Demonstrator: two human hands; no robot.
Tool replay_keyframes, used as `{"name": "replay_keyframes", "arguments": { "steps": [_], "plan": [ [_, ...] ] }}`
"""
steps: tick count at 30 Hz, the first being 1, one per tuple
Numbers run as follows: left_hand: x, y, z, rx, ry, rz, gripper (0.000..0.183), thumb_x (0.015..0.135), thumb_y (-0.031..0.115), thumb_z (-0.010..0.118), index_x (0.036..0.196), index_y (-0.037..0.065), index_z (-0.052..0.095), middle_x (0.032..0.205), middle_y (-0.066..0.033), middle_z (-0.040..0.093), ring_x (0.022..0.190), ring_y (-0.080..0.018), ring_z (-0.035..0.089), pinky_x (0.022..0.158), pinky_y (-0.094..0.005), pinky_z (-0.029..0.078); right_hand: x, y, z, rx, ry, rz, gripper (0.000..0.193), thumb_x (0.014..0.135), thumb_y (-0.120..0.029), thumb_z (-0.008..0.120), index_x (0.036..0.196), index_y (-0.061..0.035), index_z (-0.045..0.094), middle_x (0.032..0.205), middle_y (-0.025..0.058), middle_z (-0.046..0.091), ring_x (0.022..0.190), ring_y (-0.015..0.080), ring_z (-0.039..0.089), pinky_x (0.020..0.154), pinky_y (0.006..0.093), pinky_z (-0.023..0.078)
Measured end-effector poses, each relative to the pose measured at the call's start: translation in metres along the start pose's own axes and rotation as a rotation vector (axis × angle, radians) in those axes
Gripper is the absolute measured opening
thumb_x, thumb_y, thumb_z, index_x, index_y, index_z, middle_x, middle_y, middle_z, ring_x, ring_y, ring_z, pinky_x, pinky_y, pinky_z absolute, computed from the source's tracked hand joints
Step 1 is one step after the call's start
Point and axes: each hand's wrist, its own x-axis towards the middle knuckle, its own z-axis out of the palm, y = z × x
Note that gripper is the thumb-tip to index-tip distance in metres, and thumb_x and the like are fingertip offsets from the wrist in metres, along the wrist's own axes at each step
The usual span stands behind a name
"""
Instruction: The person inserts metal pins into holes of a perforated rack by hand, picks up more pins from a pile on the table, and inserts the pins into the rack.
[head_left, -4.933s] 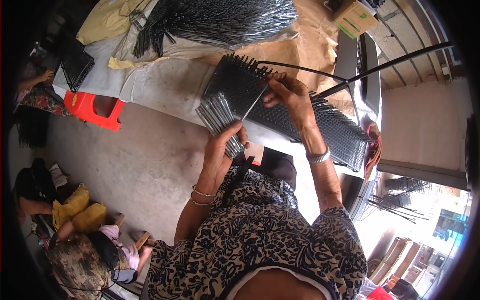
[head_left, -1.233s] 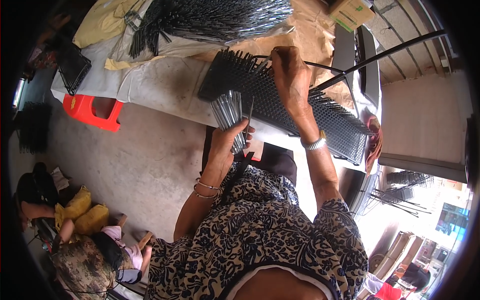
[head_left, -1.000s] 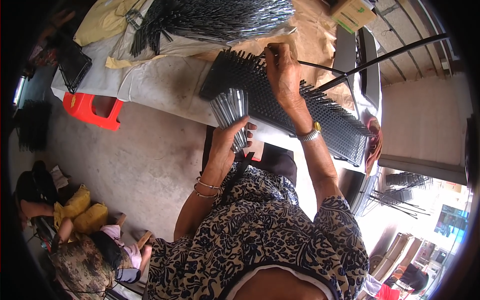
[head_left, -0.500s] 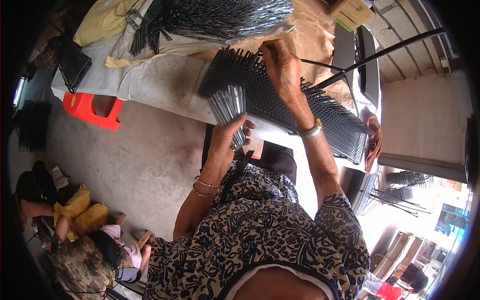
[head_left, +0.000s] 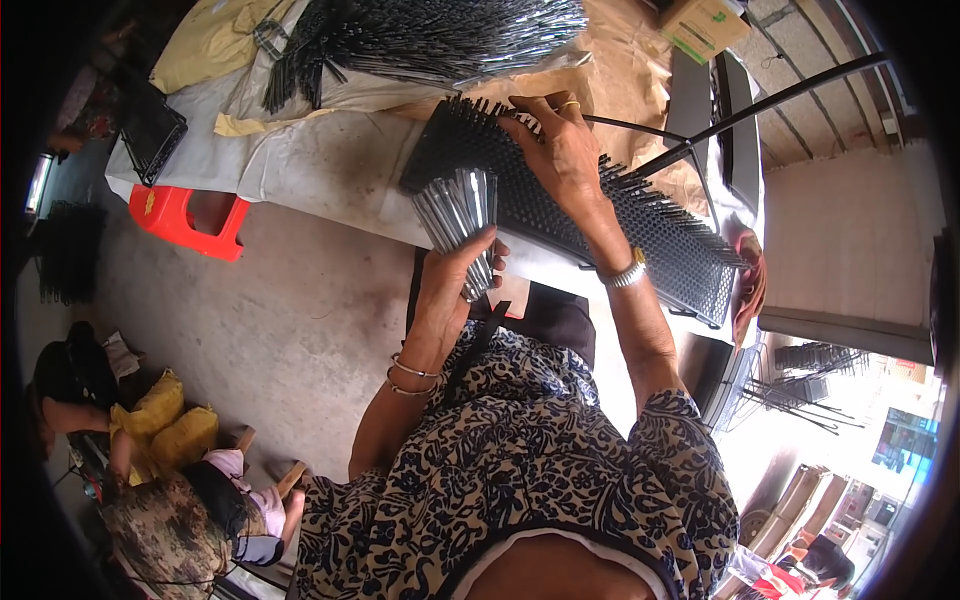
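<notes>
Two hands are working at a white-covered table (head_left: pixel 330 170). Left hand (head_left: pixel 450 285) is gripping a bundle of thin metal rods (head_left: pixel 458 215), fingers clamped around it. Right hand (head_left: pixel 555 150) is pressing on a black spiked board (head_left: pixel 660 230), its fingertips pinched together near the upper edge.

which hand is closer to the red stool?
Left. The left hand, gripping a bundle of metal rods, is nearer the red stool; the right hand rests on the black pin board, farther away.
</notes>
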Motion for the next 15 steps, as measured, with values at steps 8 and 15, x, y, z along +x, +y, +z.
{"name": "replay_keyframes", "arguments": {
  "steps": [8, 15],
  "plan": [
    [0.002, -0.007, -0.001, 0.047, -0.075, 0.008, 0.024, 0.085, 0.017, 0.071, 0.1, 0.0, 0.063, 0.081, -0.0102, 0.068, 0.066, -0.0136, 0.063, 0.052, -0.0249, 0.049, -0.019, -0.008, -0.03, 0.899, -0.712, 0.347, 0.022, 0.089, -0.016, 0.069, 0.102, 0.0013, 0.064, 0.084, 0.0017, 0.062, 0.071, 0.0068, 0.054, 0.06, 0.0221, 0.045],
    [-0.001, -0.01, 0.002, 0.027, -0.099, 0.019, 0.028, 0.087, 0.02, 0.07, 0.107, 0.002, 0.063, 0.085, -0.012, 0.07, 0.069, -0.0143, 0.066, 0.052, -0.0249, 0.049, -0.032, -0.001, -0.03, 1.094, -0.69, 0.374, 0.017, 0.087, -0.008, 0.067, 0.101, 0.0001, 0.061, 0.082, -0.0004, 0.06, 0.065, 0.0047, 0.049, 0.054, 0.0198, 0.041]
  ]
}}
